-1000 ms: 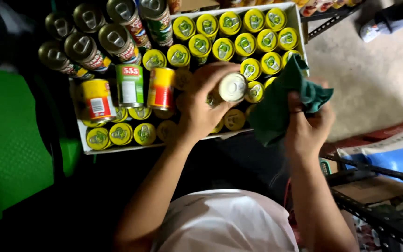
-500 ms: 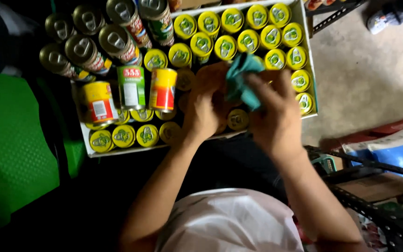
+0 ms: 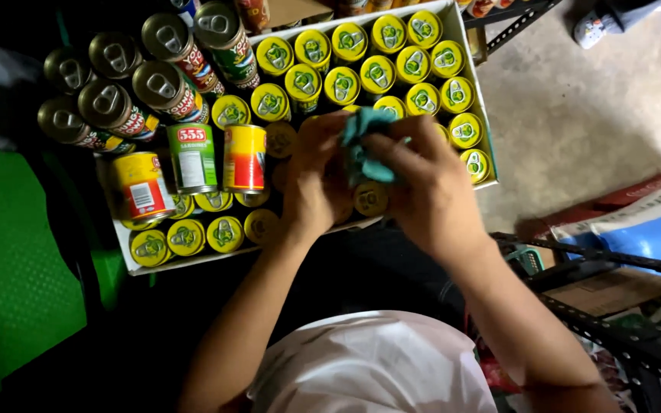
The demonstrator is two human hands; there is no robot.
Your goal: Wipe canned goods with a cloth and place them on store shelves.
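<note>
My left hand [image 3: 317, 180] is closed around a can that is almost wholly hidden by my fingers. My right hand [image 3: 430, 180] presses a teal cloth [image 3: 363, 147] against that can, fingers bunched over the fabric. Both hands hover above a shallow white tray [image 3: 486, 130] packed with several upright yellow-lidded cans [image 3: 346, 84]. Three cans lie on their sides over the tray's left part: a yellow one [image 3: 141, 186], a green one [image 3: 191, 157] and a red-and-yellow one [image 3: 245, 157].
Several taller silver-lidded cans [image 3: 164, 82] stand stacked at the upper left. A green surface [image 3: 9, 268] fills the left. Bare concrete floor [image 3: 583, 115] lies to the right, with a dark metal rack [image 3: 613, 306] and a blue-and-white sack [image 3: 644, 229] at lower right.
My right hand has brought the teal cloth leftward from the tray's right side onto the can in my left hand. The can's pale lid, visible before, is now covered.
</note>
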